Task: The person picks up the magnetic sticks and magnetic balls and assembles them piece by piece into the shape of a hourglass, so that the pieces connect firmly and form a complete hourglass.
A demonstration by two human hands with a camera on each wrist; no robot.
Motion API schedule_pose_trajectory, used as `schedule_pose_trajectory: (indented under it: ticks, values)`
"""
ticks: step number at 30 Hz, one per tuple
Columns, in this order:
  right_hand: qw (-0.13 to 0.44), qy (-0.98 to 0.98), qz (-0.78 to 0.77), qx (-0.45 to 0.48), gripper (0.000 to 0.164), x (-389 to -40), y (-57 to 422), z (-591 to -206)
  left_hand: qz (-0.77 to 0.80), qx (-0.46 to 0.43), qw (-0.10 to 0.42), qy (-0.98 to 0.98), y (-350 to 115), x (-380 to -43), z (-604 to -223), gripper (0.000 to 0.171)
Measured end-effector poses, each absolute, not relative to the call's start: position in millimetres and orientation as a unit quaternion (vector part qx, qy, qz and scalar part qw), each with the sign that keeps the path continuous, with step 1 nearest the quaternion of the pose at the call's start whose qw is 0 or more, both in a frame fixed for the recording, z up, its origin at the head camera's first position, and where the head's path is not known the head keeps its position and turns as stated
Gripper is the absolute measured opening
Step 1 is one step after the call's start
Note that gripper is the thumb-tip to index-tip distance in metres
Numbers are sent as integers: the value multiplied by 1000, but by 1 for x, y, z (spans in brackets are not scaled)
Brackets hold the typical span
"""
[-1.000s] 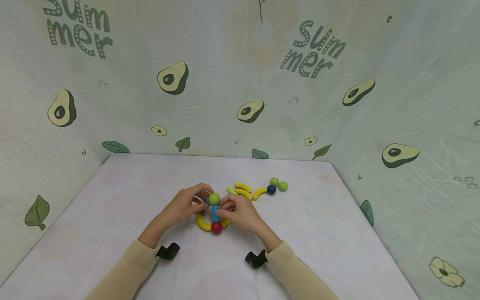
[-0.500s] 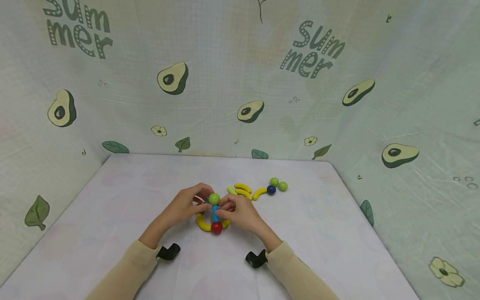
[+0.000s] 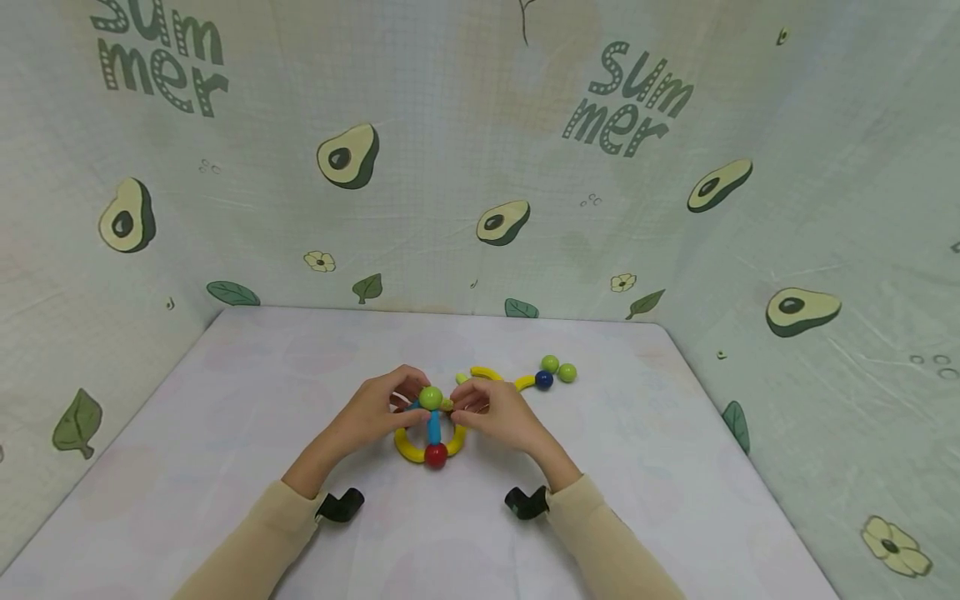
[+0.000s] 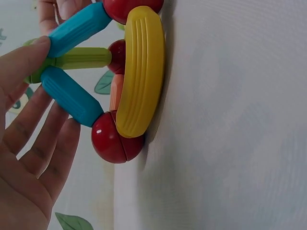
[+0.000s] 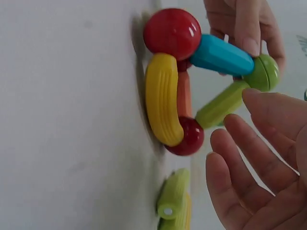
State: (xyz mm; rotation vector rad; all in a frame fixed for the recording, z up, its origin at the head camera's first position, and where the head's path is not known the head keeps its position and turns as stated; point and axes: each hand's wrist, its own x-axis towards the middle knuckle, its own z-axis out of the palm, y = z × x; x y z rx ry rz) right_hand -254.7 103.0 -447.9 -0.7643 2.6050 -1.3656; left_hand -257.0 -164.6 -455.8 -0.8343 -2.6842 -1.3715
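A pyramid of toy balls and sticks stands on the table. Its base has red balls (image 3: pixel 435 456), yellow curved sticks (image 4: pixel 144 72) and an orange stick (image 5: pixel 184 93). Blue sticks (image 4: pixel 72 96) and a green stick (image 5: pixel 223 105) slope up to a green ball (image 3: pixel 431 398). My left hand (image 3: pixel 382 408) pinches the top around that ball, its thumb by the upper end of a blue stick. My right hand (image 3: pixel 498 412) is just right of the top, fingers loosely spread, one tip by the green stick's upper end; contact is unclear.
Behind my right hand lie yellow curved sticks (image 3: pixel 486 372) and a light green stick (image 3: pixel 461 378). Farther right are a dark blue ball (image 3: pixel 543 380) and two green balls (image 3: pixel 550 363). A patterned cloth wall (image 3: pixel 420 217) rises behind the white table (image 3: pixel 360 533).
My right hand has come off the front blue stick and shifted right, uncovering the green stick and the right yellow curve. My left hand stays almost still at the top.
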Motion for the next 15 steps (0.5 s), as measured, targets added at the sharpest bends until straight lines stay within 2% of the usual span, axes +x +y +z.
schedule_pose_trajectory:
  ticks: [8, 15]
  values:
    - [20, 882, -423, -210, 31, -266, 128, -443, -438, -254, -3, -863, -163, -255, -455, 42]
    - [27, 892, -398, -210, 29, -273, 132, -454, -436, -250, -3, -864, -163, -255, -455, 42]
